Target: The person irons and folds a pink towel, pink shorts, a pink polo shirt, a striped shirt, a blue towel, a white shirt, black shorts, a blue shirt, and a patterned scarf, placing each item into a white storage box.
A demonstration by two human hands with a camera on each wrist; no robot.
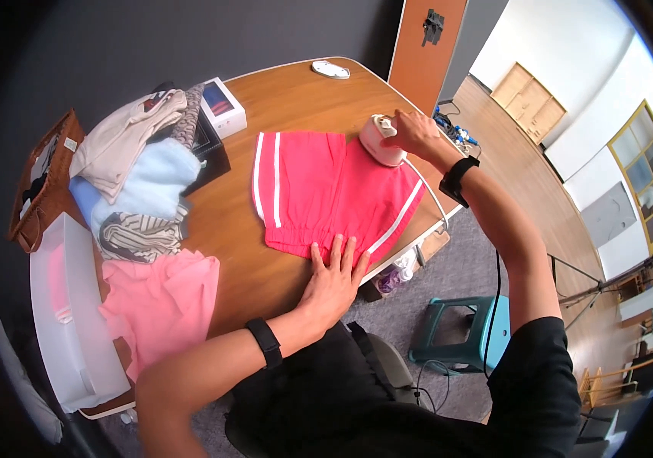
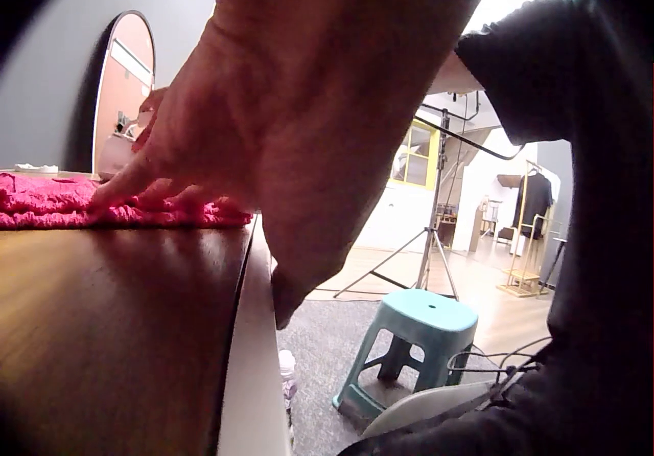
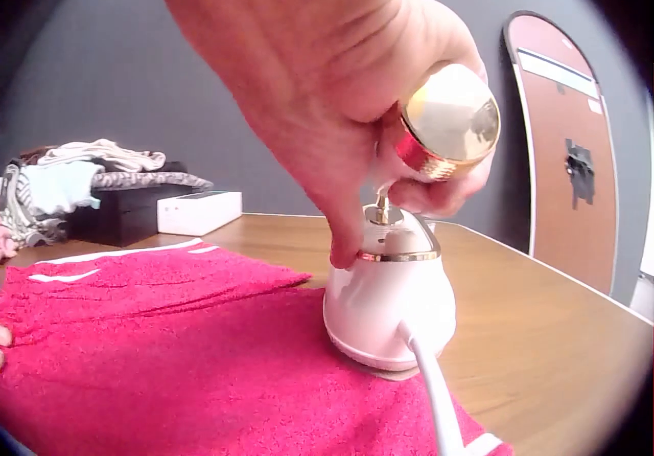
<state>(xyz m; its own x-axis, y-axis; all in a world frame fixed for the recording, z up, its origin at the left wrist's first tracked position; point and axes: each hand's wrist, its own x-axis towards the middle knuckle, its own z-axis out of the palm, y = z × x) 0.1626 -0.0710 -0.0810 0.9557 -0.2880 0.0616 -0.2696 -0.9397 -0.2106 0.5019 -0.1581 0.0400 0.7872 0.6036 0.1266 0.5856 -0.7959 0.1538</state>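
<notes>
Right fingers (image 1: 416,139) grip the iron (image 1: 382,142); left fingers (image 1: 332,281), spread open, touch the shorts' (image 1: 313,187) waistband beside them.

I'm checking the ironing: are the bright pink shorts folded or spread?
Spread: the shorts lie flat on the table, both legs side by side.

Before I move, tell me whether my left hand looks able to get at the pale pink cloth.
Probably yes: your left hand rests open on the hot pink shorts, and only tabletop seems to lie between it and the pale pink cloth.
</notes>
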